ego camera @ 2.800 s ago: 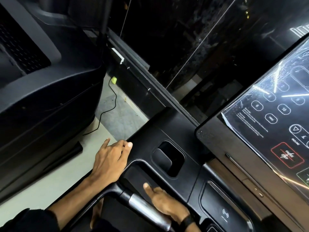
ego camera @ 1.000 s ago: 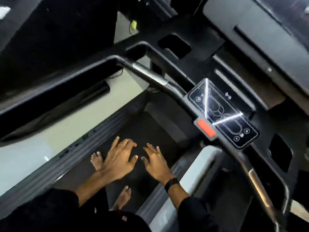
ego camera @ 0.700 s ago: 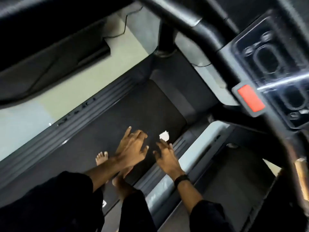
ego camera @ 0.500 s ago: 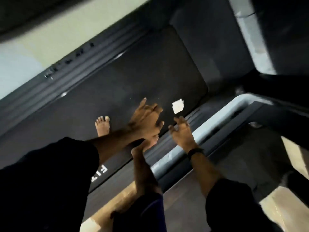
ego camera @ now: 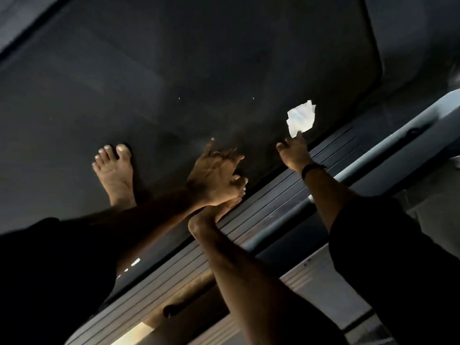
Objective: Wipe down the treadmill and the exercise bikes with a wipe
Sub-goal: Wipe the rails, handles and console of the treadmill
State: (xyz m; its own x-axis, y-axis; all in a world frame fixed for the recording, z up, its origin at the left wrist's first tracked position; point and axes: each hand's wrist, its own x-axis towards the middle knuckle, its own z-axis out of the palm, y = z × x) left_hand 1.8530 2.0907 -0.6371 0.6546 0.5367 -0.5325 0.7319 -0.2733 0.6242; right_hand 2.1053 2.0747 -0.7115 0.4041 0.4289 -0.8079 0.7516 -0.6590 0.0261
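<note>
White wipe (ego camera: 300, 118) lying on dark treadmill belt (ego camera: 174, 78), far right. Right hand (ego camera: 293, 151) open, fingertips just reaching it; left hand (ego camera: 214, 174) open, empty. Risk: flimsy wipe sliding away, bare-footed lean tipping forward.

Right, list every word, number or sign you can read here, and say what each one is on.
None can be read.
treadmill belt: small pale marks near its near edge, too blurred to read as letters.
wipe: plain white, no print visible.
right hand: dark wristband behind it, no readable face.
</note>
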